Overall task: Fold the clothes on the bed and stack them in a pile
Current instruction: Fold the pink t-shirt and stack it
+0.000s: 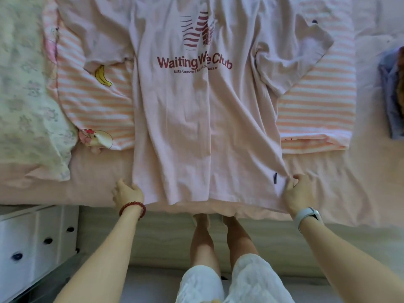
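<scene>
Nearest the person, at the bed's point(87, 184) front edge, both hands hold the hem of the pink T-shirt point(203, 127), one at each lower corner. The left hand point(126, 192) has its fingers curled over the left hem corner, and the right hand point(298, 193) pinches the right hem corner just beside a small dark tag; gripping both corners this way looks meant to pull the shirt flat and square before the first fold. The shirt lies face up, its hem along the bed's front edge and its body running straight away from the person, the red lettering across the chest farther out. Its right sleeve is spread open to the right of the chest, while its left sleeve lies rumpled to the left of the lettering. The striped bedding point(314, 101) shows on both sides of the shirt, giving flat room to bring either side inward, though a floral pillow point(28, 95) well to the shirt's left crowds that side somewhat. Far to the right of the shirt, at the frame's edge, sits a bluish bundle point(391, 88), possibly clothes already folded or still waiting; too little of it shows to be sure. Left of the person, below the bed's edge, stands a white drawer unit point(30, 243).
</scene>
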